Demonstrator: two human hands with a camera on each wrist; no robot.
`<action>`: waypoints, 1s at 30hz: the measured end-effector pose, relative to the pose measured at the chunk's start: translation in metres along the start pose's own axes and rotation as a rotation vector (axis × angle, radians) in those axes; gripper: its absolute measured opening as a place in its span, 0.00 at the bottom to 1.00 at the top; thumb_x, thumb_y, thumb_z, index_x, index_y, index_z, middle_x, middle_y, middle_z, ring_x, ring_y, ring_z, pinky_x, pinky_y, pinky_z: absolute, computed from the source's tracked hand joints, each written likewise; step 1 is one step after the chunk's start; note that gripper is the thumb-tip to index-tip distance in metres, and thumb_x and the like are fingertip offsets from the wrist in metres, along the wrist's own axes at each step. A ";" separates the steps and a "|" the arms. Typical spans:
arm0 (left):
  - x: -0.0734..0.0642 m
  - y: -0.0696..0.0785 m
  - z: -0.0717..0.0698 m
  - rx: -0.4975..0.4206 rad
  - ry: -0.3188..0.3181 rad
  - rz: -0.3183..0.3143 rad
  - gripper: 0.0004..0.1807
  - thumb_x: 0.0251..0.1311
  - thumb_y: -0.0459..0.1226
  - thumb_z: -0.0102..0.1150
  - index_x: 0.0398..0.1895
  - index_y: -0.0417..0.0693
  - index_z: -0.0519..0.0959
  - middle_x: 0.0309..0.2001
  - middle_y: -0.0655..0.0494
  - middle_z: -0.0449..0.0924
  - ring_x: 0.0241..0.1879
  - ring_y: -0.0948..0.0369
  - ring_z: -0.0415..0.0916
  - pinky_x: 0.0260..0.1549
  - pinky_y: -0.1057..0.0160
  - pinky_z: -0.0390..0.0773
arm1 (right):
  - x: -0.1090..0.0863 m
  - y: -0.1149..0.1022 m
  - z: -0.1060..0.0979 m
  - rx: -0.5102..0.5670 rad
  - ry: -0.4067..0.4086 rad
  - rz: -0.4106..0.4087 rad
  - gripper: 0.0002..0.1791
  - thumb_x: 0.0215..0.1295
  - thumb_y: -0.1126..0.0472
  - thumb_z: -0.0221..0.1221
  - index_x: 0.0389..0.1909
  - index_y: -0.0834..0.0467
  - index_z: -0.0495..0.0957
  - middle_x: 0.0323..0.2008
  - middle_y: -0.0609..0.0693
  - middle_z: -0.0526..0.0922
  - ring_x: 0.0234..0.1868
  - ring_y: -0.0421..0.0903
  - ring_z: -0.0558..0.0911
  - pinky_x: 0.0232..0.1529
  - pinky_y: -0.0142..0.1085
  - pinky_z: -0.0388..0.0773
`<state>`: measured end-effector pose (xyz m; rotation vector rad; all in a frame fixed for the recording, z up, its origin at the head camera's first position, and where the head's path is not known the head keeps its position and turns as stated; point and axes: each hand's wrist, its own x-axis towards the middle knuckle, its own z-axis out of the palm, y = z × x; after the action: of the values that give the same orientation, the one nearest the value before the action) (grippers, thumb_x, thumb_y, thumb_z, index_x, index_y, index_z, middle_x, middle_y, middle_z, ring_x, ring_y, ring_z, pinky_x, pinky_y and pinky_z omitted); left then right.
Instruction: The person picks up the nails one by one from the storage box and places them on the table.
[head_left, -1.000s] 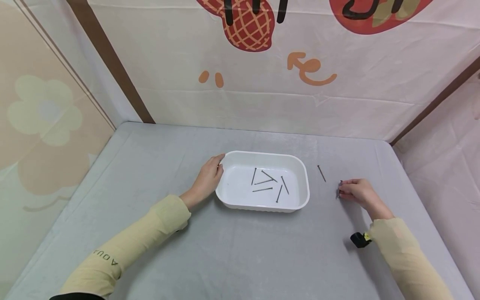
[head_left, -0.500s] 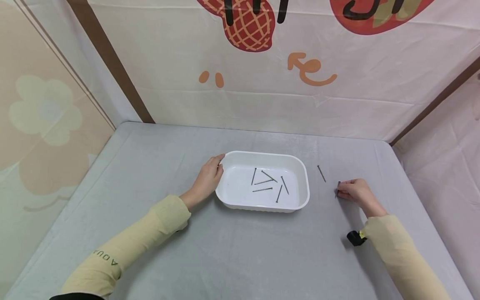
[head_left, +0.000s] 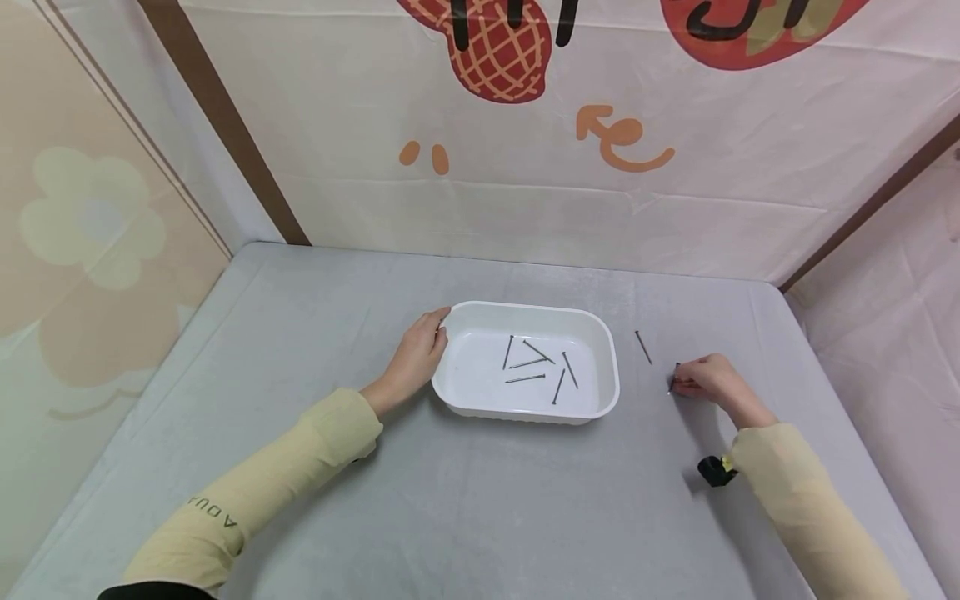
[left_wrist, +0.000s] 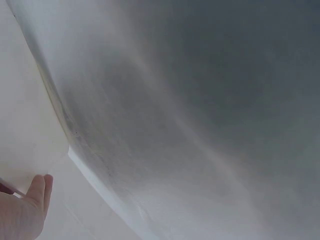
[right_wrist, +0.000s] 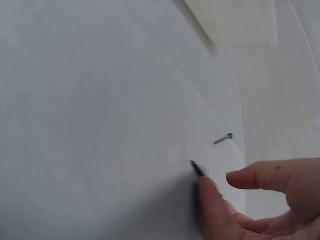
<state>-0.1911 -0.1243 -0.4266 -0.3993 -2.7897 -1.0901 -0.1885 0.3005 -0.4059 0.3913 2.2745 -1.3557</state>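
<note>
At the left end of a white plastic tray (head_left: 525,408), my left hand (head_left: 408,367) grips the rim. Several nails (head_left: 525,379) lie scattered on the tray's floor. To the right of the tray, my right hand (head_left: 712,383) has its fingers around a single nail (head_left: 672,382), low over the cloth. In the right wrist view, a fingertip covers the middle of this nail (right_wrist: 196,167), and the thumb shows a little apart from it. Another nail (head_left: 643,347) lies on the cloth between the tray and the right hand.
A grey cloth (head_left: 510,508) covers the table. Printed fabric (head_left: 337,100) hangs along the back and both sides. A small black device (head_left: 716,471) sits under the right sleeve cuff.
My right hand has shifted slightly left, and the nail at its fingertips has moved with it. The left hand, the tray and the other nails stay put.
</note>
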 end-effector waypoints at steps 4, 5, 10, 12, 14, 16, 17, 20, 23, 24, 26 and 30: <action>0.000 0.000 0.000 0.000 -0.005 -0.004 0.21 0.66 0.30 0.37 0.61 0.32 0.62 0.52 0.39 0.70 0.51 0.51 0.70 0.48 0.57 0.73 | -0.001 -0.004 -0.004 -0.101 -0.039 0.017 0.18 0.59 0.66 0.51 0.44 0.79 0.70 0.22 0.46 0.77 0.25 0.36 0.78 0.33 0.31 0.79; 0.000 0.000 0.000 0.000 -0.007 -0.006 0.21 0.66 0.30 0.37 0.61 0.32 0.62 0.51 0.39 0.70 0.51 0.51 0.70 0.48 0.57 0.73 | -0.002 -0.005 -0.005 -0.132 -0.044 0.019 0.19 0.60 0.64 0.51 0.43 0.78 0.70 0.22 0.46 0.77 0.25 0.36 0.78 0.33 0.31 0.79; 0.001 0.000 0.000 0.001 -0.012 -0.011 0.21 0.66 0.31 0.37 0.61 0.32 0.62 0.51 0.39 0.70 0.50 0.52 0.71 0.48 0.58 0.73 | -0.005 -0.010 -0.008 -0.282 -0.079 -0.017 0.19 0.63 0.60 0.50 0.41 0.76 0.72 0.26 0.49 0.79 0.27 0.38 0.78 0.33 0.34 0.79; 0.000 0.000 -0.001 -0.001 -0.012 -0.013 0.21 0.66 0.31 0.37 0.61 0.32 0.62 0.51 0.39 0.70 0.51 0.52 0.70 0.49 0.58 0.73 | -0.006 -0.012 -0.008 -0.332 -0.088 -0.039 0.20 0.64 0.59 0.50 0.40 0.76 0.72 0.27 0.52 0.79 0.28 0.39 0.77 0.33 0.35 0.79; 0.000 -0.001 -0.001 -0.001 -0.013 -0.014 0.21 0.66 0.31 0.37 0.61 0.32 0.62 0.51 0.39 0.70 0.50 0.52 0.70 0.48 0.57 0.73 | -0.007 -0.014 -0.008 -0.372 -0.097 -0.058 0.21 0.64 0.58 0.50 0.41 0.76 0.72 0.29 0.55 0.80 0.29 0.41 0.77 0.34 0.36 0.79; 0.000 -0.001 -0.001 -0.003 -0.015 -0.016 0.21 0.66 0.31 0.37 0.61 0.33 0.62 0.51 0.39 0.70 0.50 0.52 0.70 0.48 0.57 0.73 | -0.009 -0.017 -0.008 -0.411 -0.101 -0.073 0.22 0.64 0.58 0.50 0.42 0.77 0.71 0.31 0.58 0.79 0.30 0.42 0.78 0.35 0.37 0.79; 0.000 -0.001 -0.001 -0.003 -0.016 -0.017 0.21 0.66 0.31 0.37 0.61 0.33 0.62 0.51 0.39 0.70 0.50 0.52 0.71 0.48 0.57 0.73 | -0.010 -0.018 -0.008 -0.432 -0.101 -0.082 0.22 0.64 0.58 0.50 0.43 0.78 0.71 0.31 0.59 0.79 0.30 0.43 0.78 0.35 0.38 0.79; 0.000 -0.001 -0.001 -0.006 -0.017 -0.018 0.21 0.66 0.31 0.37 0.61 0.33 0.62 0.51 0.39 0.71 0.50 0.52 0.71 0.48 0.58 0.73 | -0.011 -0.022 -0.007 -0.499 -0.096 -0.106 0.22 0.64 0.58 0.50 0.43 0.78 0.70 0.32 0.62 0.78 0.32 0.46 0.77 0.34 0.39 0.79; 0.000 -0.001 -0.001 -0.008 -0.014 -0.014 0.21 0.66 0.31 0.37 0.61 0.33 0.62 0.51 0.39 0.71 0.49 0.52 0.71 0.48 0.58 0.73 | -0.010 -0.026 -0.005 -0.571 -0.085 -0.132 0.22 0.63 0.59 0.50 0.42 0.78 0.71 0.32 0.62 0.77 0.32 0.48 0.76 0.33 0.39 0.78; 0.000 -0.001 -0.001 -0.007 -0.014 -0.013 0.21 0.66 0.31 0.37 0.61 0.32 0.62 0.50 0.39 0.71 0.49 0.52 0.71 0.48 0.58 0.73 | -0.011 -0.028 -0.005 -0.595 -0.082 -0.139 0.22 0.63 0.58 0.51 0.42 0.78 0.70 0.31 0.62 0.77 0.32 0.49 0.76 0.33 0.39 0.78; 0.000 -0.001 -0.001 -0.005 -0.012 -0.011 0.21 0.66 0.31 0.37 0.61 0.32 0.62 0.50 0.39 0.71 0.48 0.52 0.71 0.47 0.58 0.74 | -0.012 -0.032 -0.004 -0.638 -0.080 -0.150 0.22 0.63 0.58 0.50 0.42 0.78 0.70 0.32 0.63 0.77 0.33 0.51 0.77 0.33 0.40 0.77; 0.000 -0.001 -0.001 -0.004 -0.011 -0.012 0.21 0.66 0.31 0.37 0.61 0.32 0.62 0.49 0.39 0.71 0.48 0.52 0.71 0.46 0.58 0.74 | -0.017 -0.041 0.000 -0.703 -0.074 -0.165 0.23 0.62 0.58 0.50 0.44 0.78 0.70 0.36 0.67 0.77 0.36 0.55 0.77 0.35 0.43 0.77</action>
<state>-0.1917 -0.1257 -0.4264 -0.3909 -2.8031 -1.0997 -0.1933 0.2812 -0.3664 -0.0838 2.5683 -0.5443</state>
